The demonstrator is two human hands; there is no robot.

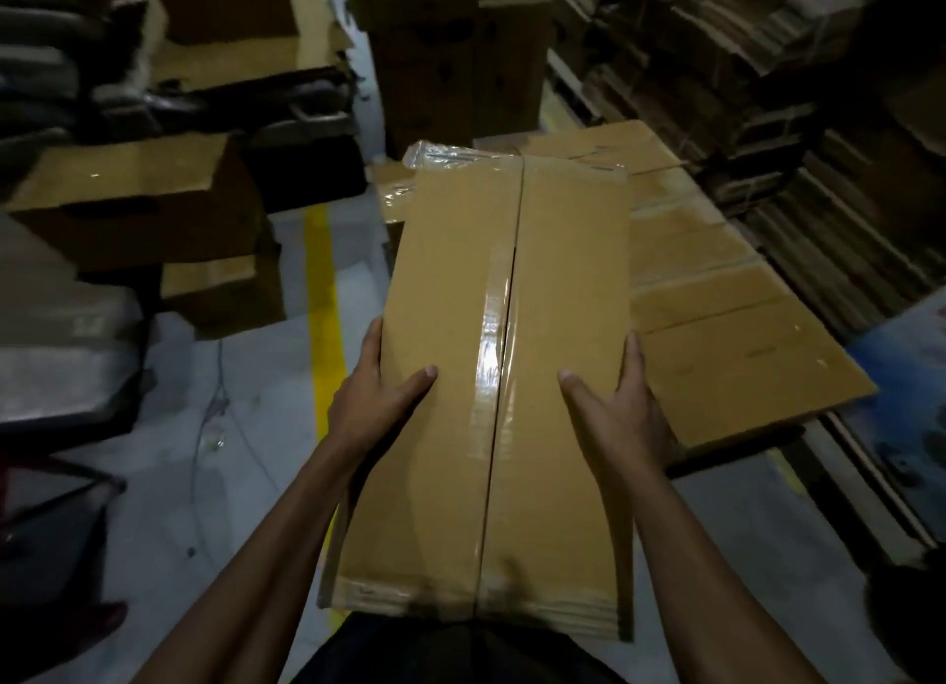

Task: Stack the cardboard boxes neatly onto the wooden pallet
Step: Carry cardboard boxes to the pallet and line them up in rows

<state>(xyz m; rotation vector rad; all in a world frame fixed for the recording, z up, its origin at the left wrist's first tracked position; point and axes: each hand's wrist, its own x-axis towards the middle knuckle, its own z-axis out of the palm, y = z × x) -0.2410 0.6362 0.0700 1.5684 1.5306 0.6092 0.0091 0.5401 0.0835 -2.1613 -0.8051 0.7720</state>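
Hands, left (376, 402) and right (622, 407), grip taped box (491, 376) above stacked boxes (716, 294).

Two hands (381, 402), one held box (504, 376), several flat boxes (716, 294) beyond it.

Dim storeroom as I see it. Grey concrete floor (230, 478), glossy in patches; yellow painted line (323, 315) running from 6 toward 12 o'clock. Stacks of flattened cardboard (742, 94) at 2 o'clock. Open carton (138, 192) at 10 o'clock. Blue sheet (906, 391) at 4 o'clock.
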